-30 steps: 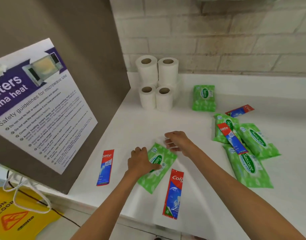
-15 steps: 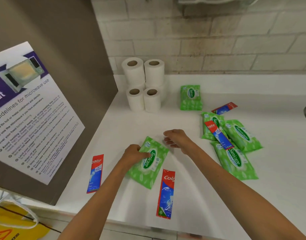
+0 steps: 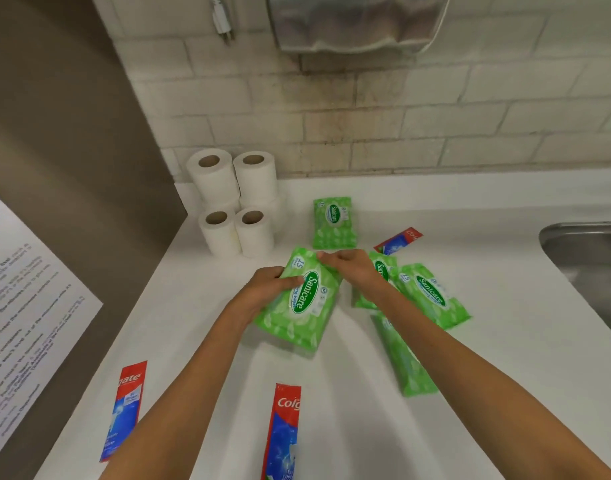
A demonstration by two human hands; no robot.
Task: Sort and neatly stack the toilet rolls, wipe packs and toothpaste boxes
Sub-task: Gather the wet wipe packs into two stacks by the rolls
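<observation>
Both hands hold one green plastic wipe pack [image 3: 302,299] printed "Sanicare" above the white counter [image 3: 504,358]. The left hand [image 3: 266,291] is wrapped round the pack's left edge, thumb lying across its face, while the right hand [image 3: 349,266] pinches its far top corner with curled fingers. The pack sits tilted, its near end lower and casting a shadow on the counter.

Another green wipe pack [image 3: 334,221] lies flat farther back, near the wall. To the right, a loose cluster of three more green packs [image 3: 432,294] overlaps, partly hidden beneath the right forearm; one of them stretches toward the near edge.

Four white toilet rolls [image 3: 236,202] stand upright in the back left corner, two in front and two raised higher behind, all touching. I cannot tell what the rear pair rests on.

Three red-and-blue toothpaste boxes are in sight: one [image 3: 125,410] near the left front edge, one [image 3: 285,431] at the front centre, and one [image 3: 399,240] behind the cluster of packs.

A steel sink [image 3: 588,258] sits at the far right, and a printed notice [image 3: 23,313] hangs on the brown panel at the left.
</observation>
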